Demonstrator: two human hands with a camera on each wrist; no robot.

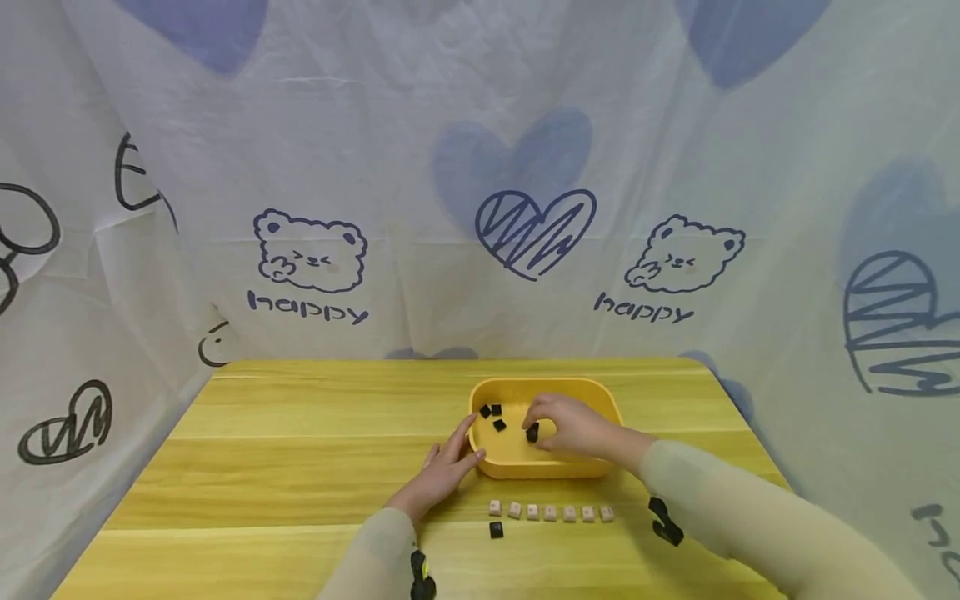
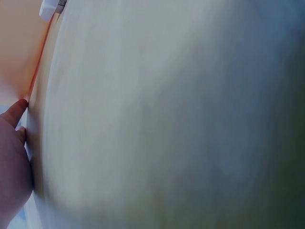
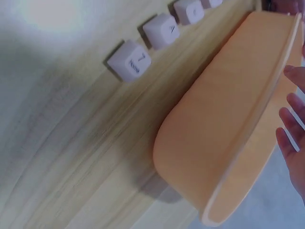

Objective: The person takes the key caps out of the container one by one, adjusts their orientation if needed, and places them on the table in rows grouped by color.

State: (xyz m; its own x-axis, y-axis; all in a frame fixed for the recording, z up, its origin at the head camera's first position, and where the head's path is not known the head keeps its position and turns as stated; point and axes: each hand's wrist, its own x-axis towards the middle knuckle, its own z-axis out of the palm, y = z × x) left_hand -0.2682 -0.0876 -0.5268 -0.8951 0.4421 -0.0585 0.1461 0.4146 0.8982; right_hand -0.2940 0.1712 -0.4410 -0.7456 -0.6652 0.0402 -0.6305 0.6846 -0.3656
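Note:
A yellow plastic tray [image 1: 547,385] stands on the wooden table [image 1: 300,467] and holds a few black keycaps [image 1: 491,412]. My right hand [image 1: 536,423] reaches into the tray and pinches one black keycap [image 1: 532,432]. With straight fingers, my left hand [image 1: 461,447] rests against the tray's near left corner. In the right wrist view the tray's outer wall [image 3: 224,129] fills the middle, with my right fingers [image 3: 295,138] at the right edge. The left wrist view is blurred; only part of my left hand [image 2: 12,157] shows beside the tray [image 2: 19,47].
A row of several light keycaps [image 1: 550,512] lies on the table in front of the tray, also seen close as keycaps [image 3: 129,60]. A single black keycap [image 1: 496,529] lies under the row's left end. A printed cloth backdrop [image 1: 480,208] surrounds the table.

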